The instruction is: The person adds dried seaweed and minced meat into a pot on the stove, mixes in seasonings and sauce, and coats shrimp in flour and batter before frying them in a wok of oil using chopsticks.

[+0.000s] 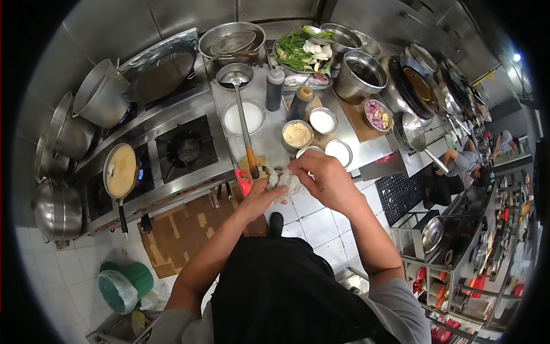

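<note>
My left hand (262,198) is closed around a crumpled, see-through plastic bag (282,182) with something whitish in it. My right hand (327,179) pinches the bag's upper right side with fingers and thumb; its fingertips are partly hidden. Just beyond the hands, on the steel counter, are a bowl of pale crumbly powder (297,134), a bowl of white powder (323,121) and another white-filled bowl (338,152). A wooden-handled ladle (243,120) lies across the counter, its head in a metal bowl (234,73). Left of it, a wider bowl (243,117) contains white liquid.
At left, a pan of tan batter-like food (121,171) sits over a blue flame, beside a bare burner (188,148). Two sauce bottles (275,90) and a platter of green vegetables (292,54) stand farther back. A co-worker (463,166) is at the right.
</note>
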`<state>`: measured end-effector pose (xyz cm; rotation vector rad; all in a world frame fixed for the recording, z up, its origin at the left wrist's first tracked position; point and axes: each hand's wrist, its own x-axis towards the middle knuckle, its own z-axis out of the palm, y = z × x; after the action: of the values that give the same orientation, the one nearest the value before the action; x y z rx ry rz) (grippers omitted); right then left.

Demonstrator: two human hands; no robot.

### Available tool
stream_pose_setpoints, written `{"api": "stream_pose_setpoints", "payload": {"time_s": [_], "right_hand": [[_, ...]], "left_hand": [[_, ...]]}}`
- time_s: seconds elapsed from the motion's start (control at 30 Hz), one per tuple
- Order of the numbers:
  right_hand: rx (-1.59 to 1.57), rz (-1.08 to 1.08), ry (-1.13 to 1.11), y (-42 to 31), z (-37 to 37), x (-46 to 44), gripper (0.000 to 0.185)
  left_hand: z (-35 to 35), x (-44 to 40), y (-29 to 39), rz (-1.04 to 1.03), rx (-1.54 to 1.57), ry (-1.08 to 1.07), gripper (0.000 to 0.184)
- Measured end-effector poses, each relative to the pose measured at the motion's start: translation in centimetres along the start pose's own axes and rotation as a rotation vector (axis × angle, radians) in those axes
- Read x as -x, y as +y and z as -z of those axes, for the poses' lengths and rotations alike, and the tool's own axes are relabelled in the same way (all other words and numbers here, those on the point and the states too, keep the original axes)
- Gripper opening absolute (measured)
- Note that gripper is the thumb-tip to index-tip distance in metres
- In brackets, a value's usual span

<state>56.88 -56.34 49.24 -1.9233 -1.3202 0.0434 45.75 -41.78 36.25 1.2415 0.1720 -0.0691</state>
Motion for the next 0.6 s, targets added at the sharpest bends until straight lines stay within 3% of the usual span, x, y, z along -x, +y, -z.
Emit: {"api": "stream_pose_setpoints", "payload": {"time_s": [0.07, 0.23, 0.3, 0.37, 0.47, 0.53, 0.6], "right_hand": [[-0.103, -0.157, -0.168, -0.3, -0.4, 0.5, 0.011], [-0.056, -0.012, 0.006, 2.8, -1.3, 1.4, 0.015], [-0.071, -0.371, 0.165, 4.5, -0.1, 1.8, 0.015], [0.011, -0.489, 0.145, 9.2, -0.6, 3.0, 0.009], [0.195, -0.397, -0.021, 15.6, -3.5, 5.0, 0.008], [0.572, -0.464, -0.292, 17.3, -5.4, 5.3, 0.014], [0.617, -0.442, -0.371, 19.1, -7.0, 5.5, 0.013]], "left_hand": [[-0.3, -0.4, 1.0, 0.003, -0.019, -0.011, 0.024], [-0.1, -2.8, 0.9, 0.135, -0.158, 0.002, 0.028], [-0.5, -3.0, 1.2, 0.097, 0.255, -0.088, 0.029], [0.2, -2.1, 1.3, 0.099, 0.179, -0.093, 0.028], [1.3, -0.4, 0.2, 0.125, 0.086, -0.041, 0.03], [1.4, 0.7, -0.2, 0.14, 0.081, -0.026, 0.031], [1.8, 1.5, -0.6, 0.156, 0.078, 0.007, 0.032]]}}
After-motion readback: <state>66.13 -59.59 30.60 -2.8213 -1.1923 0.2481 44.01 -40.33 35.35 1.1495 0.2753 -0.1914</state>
